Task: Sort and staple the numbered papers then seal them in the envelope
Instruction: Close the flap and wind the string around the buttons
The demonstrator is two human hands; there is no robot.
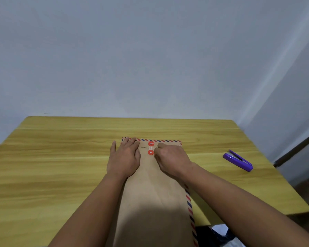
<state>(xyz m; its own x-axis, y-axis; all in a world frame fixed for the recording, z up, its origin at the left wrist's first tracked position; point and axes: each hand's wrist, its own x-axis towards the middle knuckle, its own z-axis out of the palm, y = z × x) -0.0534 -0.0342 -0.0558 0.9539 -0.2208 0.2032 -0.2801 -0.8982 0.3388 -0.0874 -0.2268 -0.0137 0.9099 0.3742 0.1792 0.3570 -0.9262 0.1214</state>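
Two hands work at the far end of a brown envelope (155,193) that lies lengthwise down the middle of the wooden counter (61,166), its near end running past the counter's near edge toward the person. A red and blue striped border shows along the envelope's far edge and down its right side. The flap is folded down, and two red button discs (151,148) sit one behind the other near the far edge, with a pale string (151,148) running between them.

The left hand (124,157) lies flat with straight fingers, pressing the envelope's far left corner, fingertips reaching the striped border and the thumb resting on the bare counter beside it. The right hand (171,157) has its fingers curled, pinching something just to the right of the discs; it looks like the string's end, though that is too fine to make out for certain.

A purple stapler (238,160) rests on the counter near its right edge, well apart from the envelope. No numbered papers are visible. A pale wall (150,59) rises behind the counter's far edge.
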